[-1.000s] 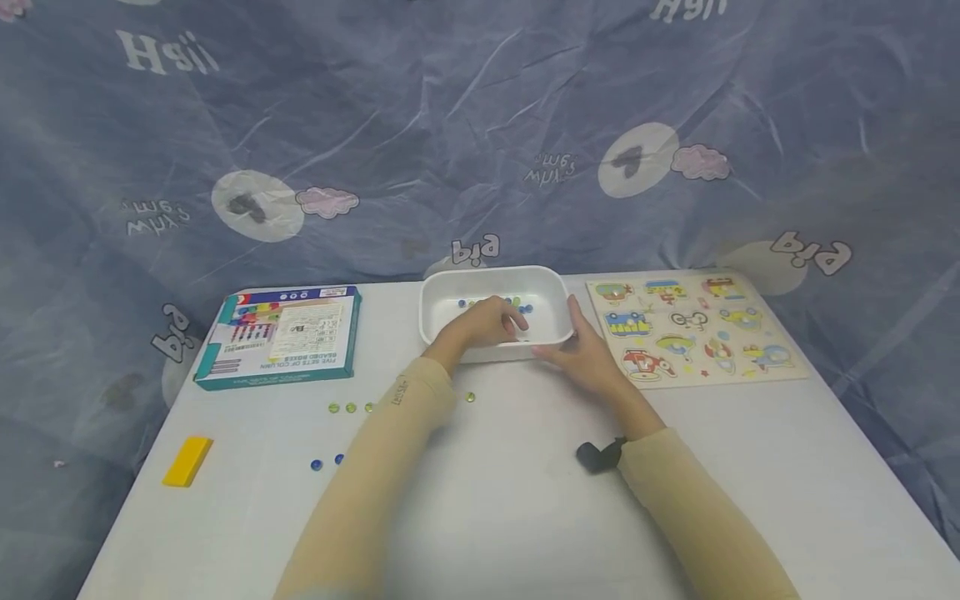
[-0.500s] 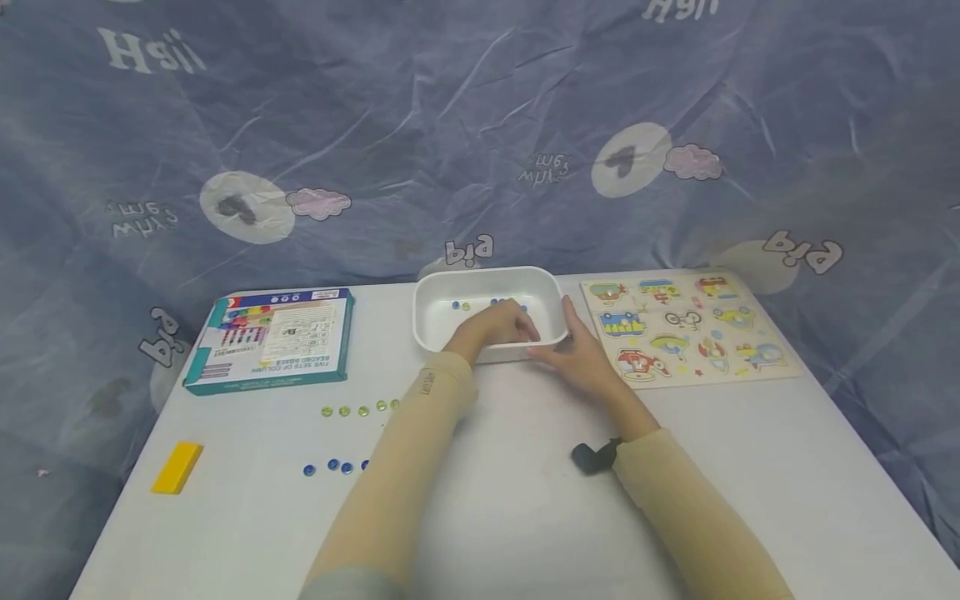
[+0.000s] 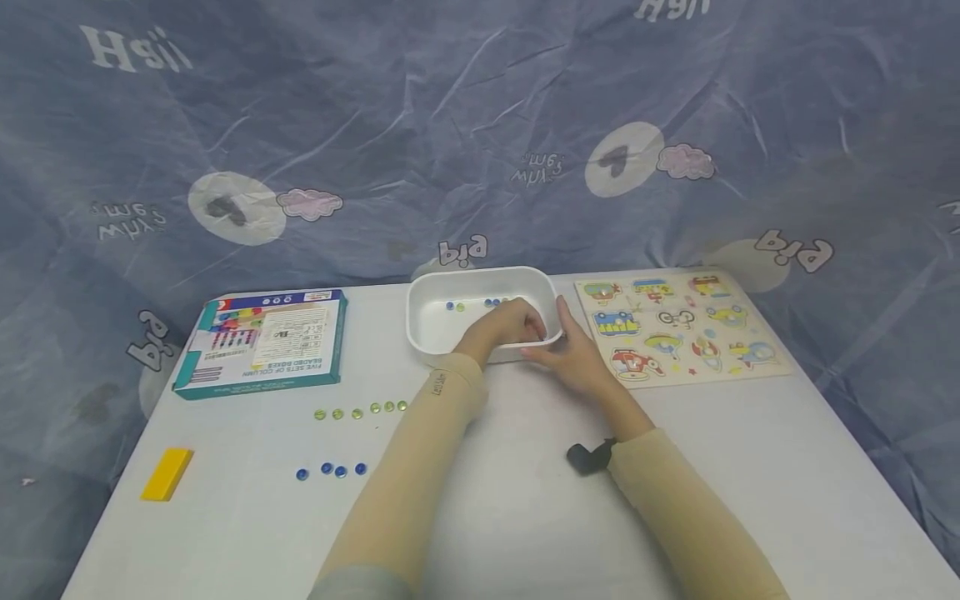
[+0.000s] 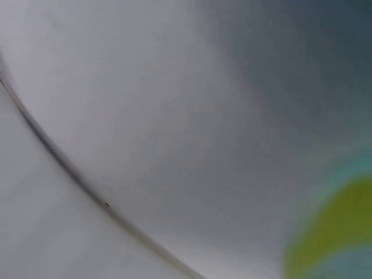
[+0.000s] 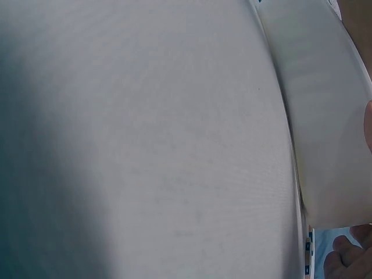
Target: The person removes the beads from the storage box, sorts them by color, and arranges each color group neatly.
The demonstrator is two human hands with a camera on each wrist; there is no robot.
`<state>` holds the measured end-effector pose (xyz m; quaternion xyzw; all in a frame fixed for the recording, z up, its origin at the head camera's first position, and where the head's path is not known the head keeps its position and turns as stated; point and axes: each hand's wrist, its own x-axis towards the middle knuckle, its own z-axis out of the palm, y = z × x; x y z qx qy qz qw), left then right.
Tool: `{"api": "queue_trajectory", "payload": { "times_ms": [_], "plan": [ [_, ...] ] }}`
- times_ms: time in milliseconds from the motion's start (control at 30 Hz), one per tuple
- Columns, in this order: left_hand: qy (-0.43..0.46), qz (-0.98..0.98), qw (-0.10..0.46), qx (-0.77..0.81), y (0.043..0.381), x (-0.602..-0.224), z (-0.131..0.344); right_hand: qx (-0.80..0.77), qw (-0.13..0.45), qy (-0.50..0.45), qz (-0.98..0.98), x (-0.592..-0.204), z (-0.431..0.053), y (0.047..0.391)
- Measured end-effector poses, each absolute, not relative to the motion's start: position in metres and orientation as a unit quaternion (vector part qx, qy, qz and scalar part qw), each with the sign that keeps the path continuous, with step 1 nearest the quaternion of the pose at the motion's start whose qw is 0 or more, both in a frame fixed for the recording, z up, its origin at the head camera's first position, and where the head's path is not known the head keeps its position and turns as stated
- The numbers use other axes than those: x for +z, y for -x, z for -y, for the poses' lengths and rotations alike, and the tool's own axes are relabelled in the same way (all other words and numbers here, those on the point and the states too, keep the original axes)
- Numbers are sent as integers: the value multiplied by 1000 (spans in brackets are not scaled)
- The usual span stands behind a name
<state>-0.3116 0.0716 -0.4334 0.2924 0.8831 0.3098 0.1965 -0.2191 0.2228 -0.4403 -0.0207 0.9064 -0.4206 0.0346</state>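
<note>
A white plastic bin [image 3: 442,292] stands at the back middle of the table, with several small blue and green beads [image 3: 461,307] on its floor. My left hand [image 3: 510,321] reaches over the front rim into the bin's right part, fingers bent downward; I cannot tell whether they pinch a bead. My right hand [image 3: 576,357] holds the front right corner, thumb at the front wall and fingers along the right side. In the right wrist view, a thumb [image 5: 368,128] lies by the bin's outer wall [image 5: 325,116]. The left wrist view shows mostly blurred white surface.
Rows of green beads [image 3: 357,413] and blue beads [image 3: 341,472] lie left of my left sleeve. Further left are a yellow block [image 3: 167,474] and a boxed bead set [image 3: 262,342]. A wooden picture puzzle [image 3: 678,329] lies right of the bin.
My left hand has moved rightward inside the bin, toward its front right corner. The right hand keeps its hold. More blue and green beads on the table show beside the left sleeve.
</note>
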Motion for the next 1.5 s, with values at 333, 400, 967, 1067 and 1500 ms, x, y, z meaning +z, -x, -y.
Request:
{"api": "queue_trajectory", "payload": {
  "times_ms": [333,400,967,1067,1500],
  "plan": [
    [-288,-882,180,328,309,-430,-70,-426,39,15,-904,-440,-221,218],
    [-284,-882,166,337,309,-426,-67,-425,38,17,-904,-440,-222,219],
    [-292,-854,104,418,274,-332,7,-424,41,15,-904,-441,-222,222],
    [-285,-852,105,426,257,-318,33,-424,41,13,-904,-441,-222,222],
    [-212,-863,90,450,183,-317,120,-419,51,1,-907,-440,-219,223]
  ]
}}
